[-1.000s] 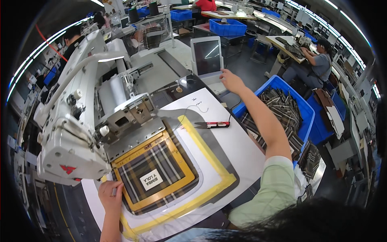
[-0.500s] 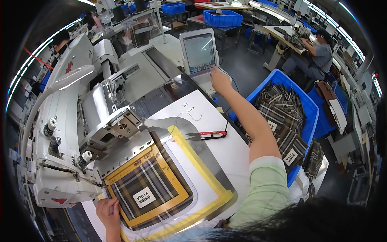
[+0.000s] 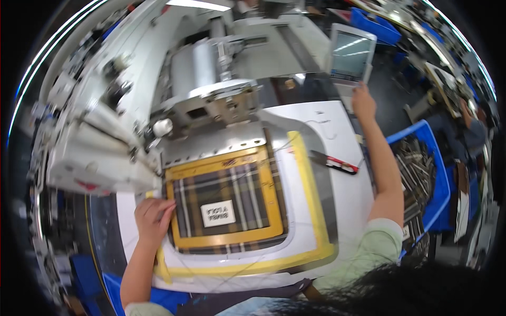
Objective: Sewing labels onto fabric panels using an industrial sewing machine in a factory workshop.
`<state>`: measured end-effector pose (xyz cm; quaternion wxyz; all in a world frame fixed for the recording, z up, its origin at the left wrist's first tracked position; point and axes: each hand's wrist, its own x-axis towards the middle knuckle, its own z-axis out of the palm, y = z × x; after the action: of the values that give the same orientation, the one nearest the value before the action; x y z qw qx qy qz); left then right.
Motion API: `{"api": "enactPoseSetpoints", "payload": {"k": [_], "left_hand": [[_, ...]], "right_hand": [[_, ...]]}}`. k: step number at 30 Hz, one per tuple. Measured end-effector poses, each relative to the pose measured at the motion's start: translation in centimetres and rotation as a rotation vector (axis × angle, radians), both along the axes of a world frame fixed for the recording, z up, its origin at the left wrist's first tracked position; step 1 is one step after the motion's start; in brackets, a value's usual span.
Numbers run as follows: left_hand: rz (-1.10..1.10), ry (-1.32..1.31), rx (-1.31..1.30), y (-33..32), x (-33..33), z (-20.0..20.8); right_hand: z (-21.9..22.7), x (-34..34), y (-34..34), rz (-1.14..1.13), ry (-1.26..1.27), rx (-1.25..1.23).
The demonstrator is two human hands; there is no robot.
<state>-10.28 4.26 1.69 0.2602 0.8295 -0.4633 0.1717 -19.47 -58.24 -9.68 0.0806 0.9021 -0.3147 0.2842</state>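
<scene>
My left hand [image 3: 154, 217] is beside the left edge of a yellow clamp frame [image 3: 274, 205]. Its thumb and fingers are pinched together; anything between them is too small to make out. Inside the frame lies plaid fabric [image 3: 192, 197] in dark grey, brown and white, with a white printed label [image 3: 217, 213]. A metal bracket [image 3: 211, 150] of a white sewing machine [image 3: 105, 152] joins the frame's far edge. At the far right, my right hand [image 3: 363, 101] reaches to the lower edge of a tablet-like touchscreen [image 3: 349, 57], index finger stretched out and nothing held. That hand is blurred.
Red-handled thread snips [image 3: 341, 165] lie on the white sheet [image 3: 337, 210], right of the yellow tape [image 3: 311, 195]. A blue bin [image 3: 441, 179] of plaid pieces stands beyond my right forearm. Another person [image 3: 469, 129] sits at the far right. More blue bins [image 3: 375, 27] stand behind.
My view has turned left and down, so the machine and frame appear further right. My right hand is still at the touchscreen, my left still by the frame's left edge.
</scene>
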Motion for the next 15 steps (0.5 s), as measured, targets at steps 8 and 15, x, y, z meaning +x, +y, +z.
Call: {"api": "enactPoseSetpoints", "payload": {"k": [8,15], "left_hand": [[-0.027,0.021,-0.020,0.7,0.2,0.0],[0.014,0.034,0.015,0.3,-0.3,0.3]], "right_hand": [[-0.3,0.8,0.9,0.043,-0.010,0.070],[0.6,0.5,1.7,0.023,-0.034,0.014]]}}
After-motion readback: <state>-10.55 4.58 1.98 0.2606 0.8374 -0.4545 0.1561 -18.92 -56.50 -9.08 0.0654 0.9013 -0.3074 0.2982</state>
